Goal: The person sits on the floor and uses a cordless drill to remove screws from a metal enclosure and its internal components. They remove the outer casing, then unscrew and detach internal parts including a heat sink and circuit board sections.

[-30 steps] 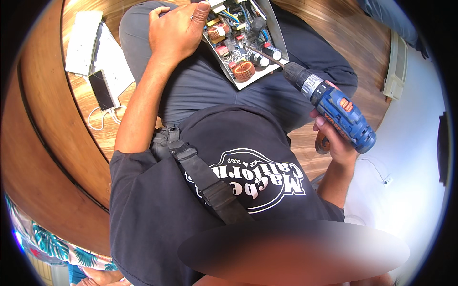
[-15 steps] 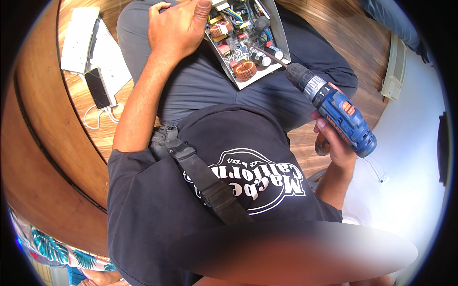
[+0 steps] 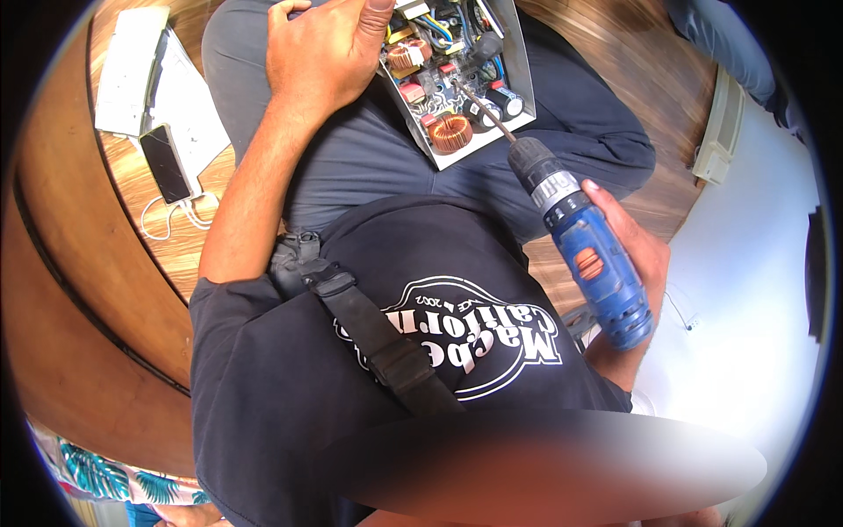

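An opened metal case (image 3: 483, 146) rests on my lap. Inside is a circuit board (image 3: 429, 90) with copper-wound coils (image 3: 450, 133), capacitors and coloured wires. My left hand (image 3: 323, 57) is closed on the case's left side, thumb over the rim; some fingertips are out of frame. My right hand (image 3: 645, 249) grips a blue cordless drill (image 3: 601, 268), whose body hides part of the fingers. From its black chuck a long thin bit (image 3: 487, 114) reaches into the case, its tip at the board between the coils and the capacitors.
On the wood floor to the left, a phone (image 3: 167, 163) with a white cable (image 3: 172, 219) lies beside white panels (image 3: 132, 70). A curved brown wooden surface (image 3: 79, 246) borders the left. Another person's leg (image 3: 724, 39) shows at top right, near a wall-side pale unit (image 3: 724, 132).
The drill has swung to a steeper angle, its rear end moving down and left. My right hand has turned with it. My left hand stays on the case.
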Demonstrator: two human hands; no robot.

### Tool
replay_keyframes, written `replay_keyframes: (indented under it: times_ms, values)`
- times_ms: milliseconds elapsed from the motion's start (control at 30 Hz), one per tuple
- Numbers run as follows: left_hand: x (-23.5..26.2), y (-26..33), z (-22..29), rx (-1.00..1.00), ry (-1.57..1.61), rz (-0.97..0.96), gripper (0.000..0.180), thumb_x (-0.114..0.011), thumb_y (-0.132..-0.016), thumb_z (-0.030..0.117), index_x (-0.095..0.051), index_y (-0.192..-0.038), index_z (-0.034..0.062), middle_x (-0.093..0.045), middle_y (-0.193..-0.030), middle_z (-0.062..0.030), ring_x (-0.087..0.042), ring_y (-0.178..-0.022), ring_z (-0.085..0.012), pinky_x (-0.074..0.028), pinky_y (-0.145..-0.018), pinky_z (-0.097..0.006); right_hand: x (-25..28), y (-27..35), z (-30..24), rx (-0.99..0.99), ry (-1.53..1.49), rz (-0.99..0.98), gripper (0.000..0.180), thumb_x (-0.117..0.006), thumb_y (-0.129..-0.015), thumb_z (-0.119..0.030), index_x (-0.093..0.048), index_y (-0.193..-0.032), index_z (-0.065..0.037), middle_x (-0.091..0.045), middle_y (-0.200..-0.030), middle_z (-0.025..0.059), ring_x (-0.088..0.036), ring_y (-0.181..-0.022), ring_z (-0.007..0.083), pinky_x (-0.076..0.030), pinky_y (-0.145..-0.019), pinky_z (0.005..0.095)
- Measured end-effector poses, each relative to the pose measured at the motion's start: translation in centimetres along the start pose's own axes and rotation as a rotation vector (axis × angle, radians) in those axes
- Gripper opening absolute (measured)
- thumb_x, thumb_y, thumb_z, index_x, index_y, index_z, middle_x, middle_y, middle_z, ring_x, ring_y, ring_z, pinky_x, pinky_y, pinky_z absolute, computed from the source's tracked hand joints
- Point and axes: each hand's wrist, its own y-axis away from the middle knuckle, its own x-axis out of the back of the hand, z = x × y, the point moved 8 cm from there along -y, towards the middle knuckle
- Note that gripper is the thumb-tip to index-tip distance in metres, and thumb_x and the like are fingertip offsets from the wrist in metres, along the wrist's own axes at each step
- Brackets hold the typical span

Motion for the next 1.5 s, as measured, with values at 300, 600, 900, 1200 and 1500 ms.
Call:
replay_keyframes:
  times_ms: [300, 600, 900, 1200, 1500]
  values:
    - [0.1, -0.3, -0.5, 0.027, 0.018, -0.007, 0.062, -0.031, -0.121, 0.044, -0.069, -0.086, 0.0094, -0.071, -0.082, -0.0164, -0.068, -0.082, -0.0424, -0.043, -0.101, -0.058, -0.2, -1.2, -2.5, -0.075, 0.053, -0.034, 0.056, -0.080, -0.092, -0.001, -0.077, -0.147, -0.007, -0.084, -0.100, 0.0109, -0.080, -0.084, 0.0167, -0.062, -0.082, 0.0297]
    - [-0.3, -0.5, -0.8, 0.010, 0.058, 0.016, 0.061, -0.034, -0.120, 0.046, -0.066, -0.083, 0.0103, -0.068, -0.078, -0.0152, -0.066, -0.078, -0.0407, -0.044, -0.100, -0.059, -2.2, 1.2, -1.9, -0.072, 0.079, 0.028, 0.058, -0.085, -0.092, -0.001, -0.074, -0.149, -0.004, -0.083, -0.097, 0.0113, -0.080, -0.081, 0.0182, -0.062, -0.079, 0.0300]
    - [-1.0, -0.3, -1.6, 0.034, 0.039, -0.035, 0.079, -0.019, -0.121, 0.063, -0.068, -0.082, 0.0156, -0.066, -0.074, -0.0074, -0.062, -0.071, -0.0294, -0.042, -0.099, -0.056, -2.0, 2.4, 0.5, -0.325, -0.303, 0.125, 0.074, -0.090, -0.091, -0.005, -0.062, -0.158, 0.002, -0.079, -0.129, 0.0183, -0.082, -0.106, 0.0214, -0.063, -0.096, 0.0344]
    - [-0.2, -0.1, -0.7, -0.022, 0.109, 0.069, 0.065, -0.035, -0.121, 0.053, -0.067, -0.081, 0.0134, -0.065, -0.073, -0.0101, -0.060, -0.069, -0.0319, -0.041, -0.090, -0.050, -0.6, -0.7, -2.5, -0.282, 0.039, -0.108, 0.073, -0.090, -0.090, -0.007, -0.064, -0.157, 0.000, -0.077, -0.141, 0.0175, -0.080, -0.121, 0.0263, -0.059, -0.111, 0.0362]
    - [0.3, -0.6, -0.4, 0.011, 0.150, -0.001, 0.050, -0.046, -0.118, 0.037, -0.065, -0.080, 0.0118, -0.063, -0.072, -0.0109, -0.056, -0.065, -0.0324, -0.040, -0.085, -0.047, -1.2, -0.4, -2.4, -0.229, 0.012, 0.035, 0.085, -0.095, -0.079, -0.002, -0.067, -0.158, -0.011, -0.079, -0.140, 0.0114, -0.081, -0.120, 0.0233, -0.061, -0.109, 0.0314]
